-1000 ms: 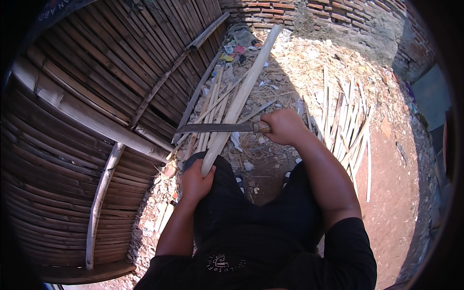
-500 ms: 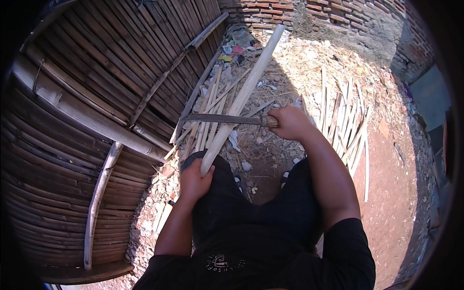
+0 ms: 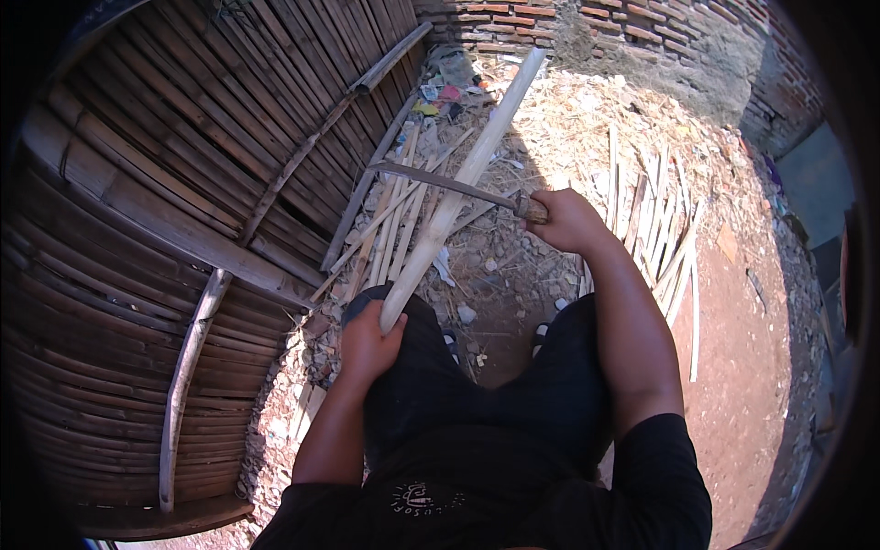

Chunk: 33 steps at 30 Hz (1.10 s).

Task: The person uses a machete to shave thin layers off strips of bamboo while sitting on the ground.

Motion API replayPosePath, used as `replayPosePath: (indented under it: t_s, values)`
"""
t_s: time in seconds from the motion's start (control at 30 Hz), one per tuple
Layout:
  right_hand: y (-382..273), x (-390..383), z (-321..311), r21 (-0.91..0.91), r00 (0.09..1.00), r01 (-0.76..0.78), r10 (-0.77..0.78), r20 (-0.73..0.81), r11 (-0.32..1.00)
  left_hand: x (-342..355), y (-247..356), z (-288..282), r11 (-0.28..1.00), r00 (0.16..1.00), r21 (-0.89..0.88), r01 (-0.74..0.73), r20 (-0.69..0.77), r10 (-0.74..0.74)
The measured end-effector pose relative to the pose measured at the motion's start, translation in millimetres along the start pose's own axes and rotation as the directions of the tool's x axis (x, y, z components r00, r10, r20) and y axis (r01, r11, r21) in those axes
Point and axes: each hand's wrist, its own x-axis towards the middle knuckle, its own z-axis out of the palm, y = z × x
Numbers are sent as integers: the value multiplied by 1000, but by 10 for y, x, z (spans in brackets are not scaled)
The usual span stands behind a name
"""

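Observation:
My left hand is closed round the near end of a long pale bamboo strip, just above my left knee. The strip slants away from me, up and to the right. My right hand grips the wooden handle of a machete. Its long dark blade lies across the strip a little beyond the strip's middle, the tip pointing left. Whether the edge bites into the strip cannot be made out.
Slatted bamboo panels rise at my left. Split strips lie in one pile beyond my left knee and another pile at the right. A brick wall stands at the back. Shavings and rubble cover the ground before it.
The machete has slid away from me along the strip, its tip turning farther up than its handle. My right hand has shifted slightly right. My left hand holds its place.

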Motion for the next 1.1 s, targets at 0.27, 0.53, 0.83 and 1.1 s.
replayPosePath:
  t_s: [0.27,0.53,0.83,1.1]
  values:
    - [-421,-20,115,-165,972,220,-202,117,961,-39,-101,55,1000,996,-5,-18,-85,17]
    - [92,38,73,38,997,46,-44,-62,998,-6,-14,46,998,998,52,-34,-57,37]
    - [-386,-5,286,-77,966,259,-256,44,963,-25,-31,28,999,999,30,-11,-49,13]
    - [17,70,10,69,997,-55,51,50,996,-17,-46,46,996,998,83,-43,-44,46]
